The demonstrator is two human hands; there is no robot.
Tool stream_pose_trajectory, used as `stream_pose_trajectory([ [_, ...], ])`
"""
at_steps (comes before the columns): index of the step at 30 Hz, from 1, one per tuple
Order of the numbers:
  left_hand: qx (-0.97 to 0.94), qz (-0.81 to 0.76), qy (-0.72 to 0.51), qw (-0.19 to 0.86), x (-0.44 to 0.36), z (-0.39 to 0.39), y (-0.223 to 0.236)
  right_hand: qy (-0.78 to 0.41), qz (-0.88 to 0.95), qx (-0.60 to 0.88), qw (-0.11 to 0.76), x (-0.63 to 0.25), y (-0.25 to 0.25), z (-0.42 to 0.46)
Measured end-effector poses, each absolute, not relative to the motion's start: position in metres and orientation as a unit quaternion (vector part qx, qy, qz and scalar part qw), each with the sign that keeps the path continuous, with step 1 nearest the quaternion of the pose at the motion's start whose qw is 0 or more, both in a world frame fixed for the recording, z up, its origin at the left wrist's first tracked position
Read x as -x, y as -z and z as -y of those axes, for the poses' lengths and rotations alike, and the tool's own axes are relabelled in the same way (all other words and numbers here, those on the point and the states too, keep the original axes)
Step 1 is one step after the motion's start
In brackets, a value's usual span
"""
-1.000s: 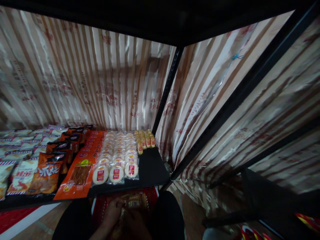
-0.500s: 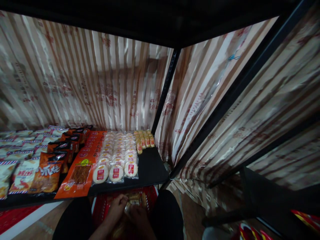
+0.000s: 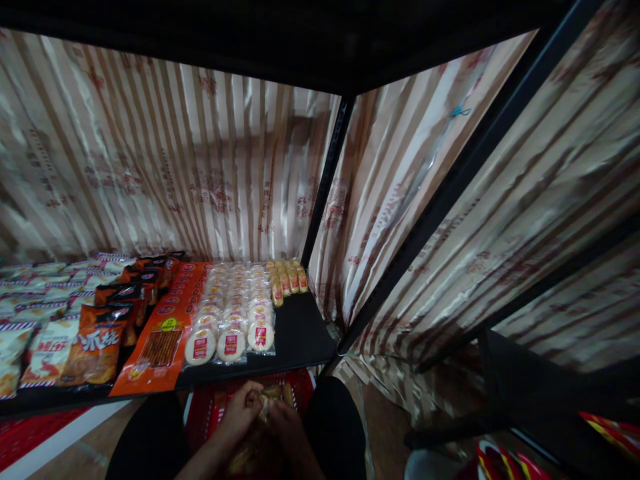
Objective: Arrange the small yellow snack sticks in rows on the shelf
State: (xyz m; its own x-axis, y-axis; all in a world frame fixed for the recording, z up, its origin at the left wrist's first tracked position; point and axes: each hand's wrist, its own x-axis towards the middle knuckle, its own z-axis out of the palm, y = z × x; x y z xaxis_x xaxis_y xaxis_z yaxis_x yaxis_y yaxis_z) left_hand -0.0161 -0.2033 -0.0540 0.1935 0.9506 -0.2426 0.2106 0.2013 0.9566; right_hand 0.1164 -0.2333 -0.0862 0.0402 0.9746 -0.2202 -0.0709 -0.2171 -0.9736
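Note:
My left hand (image 3: 243,407) and my right hand (image 3: 283,420) are close together, low in the view, over a red basket (image 3: 198,412). The fingers of both are bent and closed on a small gold-wrapped snack packet (image 3: 265,404) between them, partly hidden by my fingers and dim. More gold-wrapped packets (image 3: 285,393) lie in the basket around and below my hands. On the black shelf (image 3: 306,327) just beyond, similar gold packets (image 3: 291,280) stand in short rows at the back right corner. Left of them are rows of round white crackers (image 3: 231,344) in clear wrappers.
Farther left on the shelf lie an orange snack bag (image 3: 163,347), orange-black bags (image 3: 100,340) and white bags (image 3: 47,350). Black posts (image 3: 330,180) and striped cloth (image 3: 225,160) close off the back and right. My knees (image 3: 336,427) flank the basket.
Both hands have risen slightly, and the gold packet between the fingers has come up with them. The goods on the shelf stay as they were. The view has shifted a little.

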Motion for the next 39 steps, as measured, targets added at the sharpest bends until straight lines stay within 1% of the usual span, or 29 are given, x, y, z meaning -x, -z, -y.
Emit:
stream_pose_trajectory([
  [3,-0.524,-0.535,-0.343,0.568,0.012,0.203,0.046,-0.587,0.392,0.53,0.469,-0.12,0.075,0.235],
  [7,-0.504,-0.526,-0.359,0.584,0.008,0.203,0.04,-0.59,0.379,0.525,0.483,-0.123,0.064,0.236],
  [11,-0.5,-0.524,-0.372,0.58,0.007,0.202,0.038,-0.602,0.365,0.513,0.491,-0.125,0.065,0.234],
  [16,-0.489,-0.53,-0.354,0.596,0.006,0.202,0.037,-0.627,0.346,0.48,0.506,-0.124,0.068,0.233],
  [21,-0.469,-0.525,-0.359,0.613,0.007,0.2,0.041,-0.624,0.34,0.497,0.498,-0.125,0.066,0.236],
  [27,-0.447,-0.515,-0.372,0.63,0.006,0.198,0.044,-0.617,0.329,0.501,0.51,-0.128,0.062,0.239],
  [34,-0.442,-0.538,-0.37,0.615,0.004,0.194,0.041,-0.598,0.304,0.532,0.517,-0.131,0.05,0.24],
  [39,-0.444,-0.542,-0.367,0.612,0.004,0.191,0.037,-0.597,0.31,0.517,0.53,-0.134,0.049,0.238],
])
